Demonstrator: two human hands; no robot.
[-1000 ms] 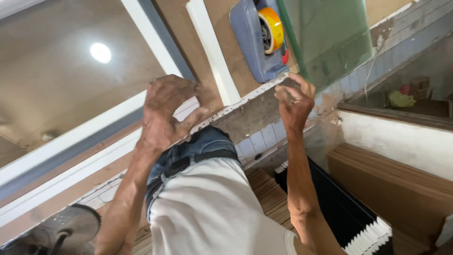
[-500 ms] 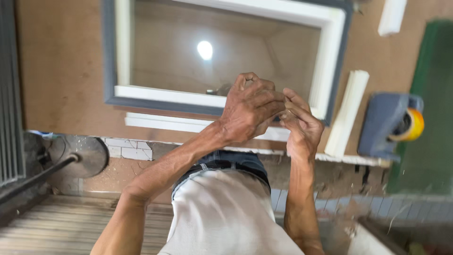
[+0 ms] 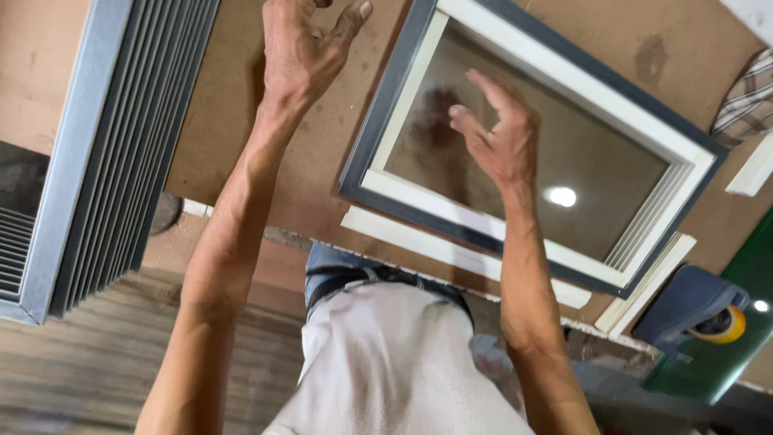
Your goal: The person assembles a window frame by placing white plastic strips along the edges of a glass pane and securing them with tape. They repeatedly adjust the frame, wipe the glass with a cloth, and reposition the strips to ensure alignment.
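- The left hand [image 3: 302,48] is raised over the brown table [image 3: 233,137], fingers spread, holding nothing.
- The right hand [image 3: 499,137] hovers open above the glass of a grey-and-white window frame [image 3: 386,133].
- Grey stacked frames [image 3: 121,153] lie well apart from the hands.

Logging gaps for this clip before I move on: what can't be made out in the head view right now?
- Left hand: its fingertips are cut off by the top edge of the picture.
- Right hand: whether it touches the glass of the window frame cannot be told; it is motion-blurred.
- Tape dispenser: partly hidden behind the green glass sheet.
- Stack of grey frames: cut off at the left edge.
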